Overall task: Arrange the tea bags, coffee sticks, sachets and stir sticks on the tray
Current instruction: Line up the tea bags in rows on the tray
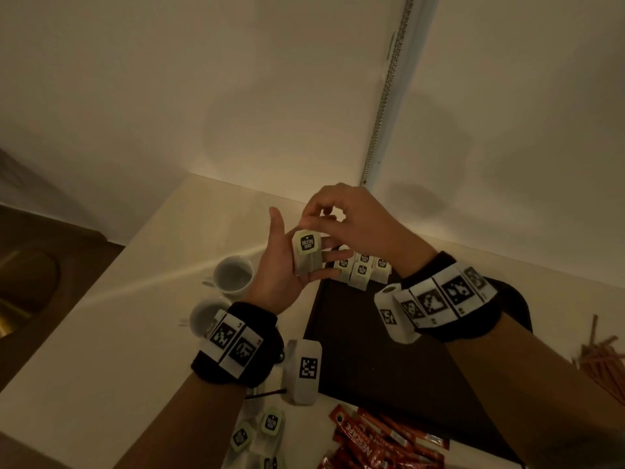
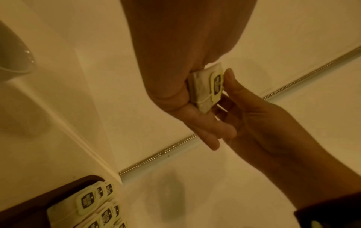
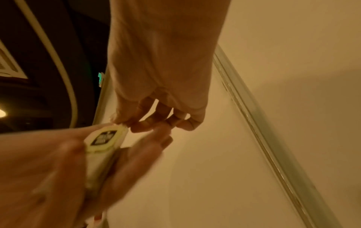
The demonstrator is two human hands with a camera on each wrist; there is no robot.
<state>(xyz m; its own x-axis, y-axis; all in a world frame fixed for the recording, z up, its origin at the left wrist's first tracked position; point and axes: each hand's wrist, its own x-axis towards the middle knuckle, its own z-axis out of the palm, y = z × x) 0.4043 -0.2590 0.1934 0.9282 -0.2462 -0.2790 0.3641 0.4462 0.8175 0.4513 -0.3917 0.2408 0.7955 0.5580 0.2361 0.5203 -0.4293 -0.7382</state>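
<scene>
Here, left hand (image 1: pixel 284 265) cradles a "McCoy Teas" tea bag (image 1: pixel 306 253); right hand (image 1: pixel 341 221) fingers pinch its top.

I see two white cups (image 1: pixel 234 275) standing on the pale counter (image 1: pixel 101 333), one just behind the other (image 1: pixel 206 316), both upright and mouth-up. Left of the cups, past the counter's edge, a brass-coloured basin (image 1: pixel 23 286) sits lower down. Beyond the cups a metal strip (image 1: pixel 385 93) runs up the cream wall (image 1: pixel 236 79).
</scene>
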